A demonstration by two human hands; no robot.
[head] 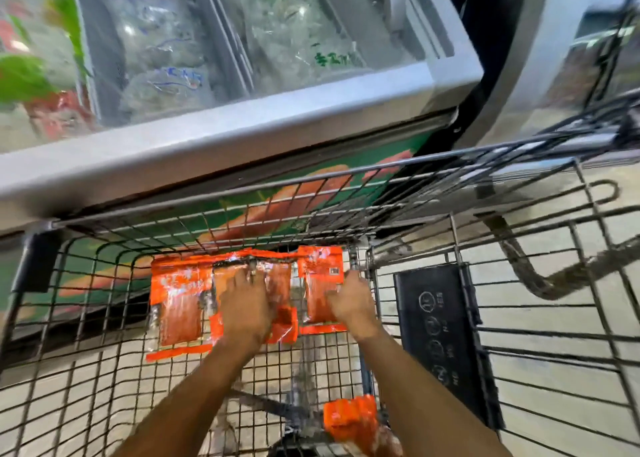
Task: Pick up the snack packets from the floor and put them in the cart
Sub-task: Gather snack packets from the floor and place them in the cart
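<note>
Both my arms reach down into a wire shopping cart (86, 283). Three orange snack packets lie side by side on its mesh bottom at the far end: a left packet (180, 304), a middle packet (282, 283) and a right packet (320, 276). My left hand (246, 304) rests flat on the middle packet with its fingers spread. My right hand (351, 304) lies on the right packet, fingers curled at its edge near the cart's right wall. Another orange packet (349, 418) shows low between my forearms; whether it is inside or under the cart I cannot tell.
A chest freezer (242, 134) with glass lids stands directly beyond the cart, packed with bagged goods. A black panel with round icons (443, 338) hangs on the cart's right side. A second wire cart frame (554, 283) stands to the right over pale floor.
</note>
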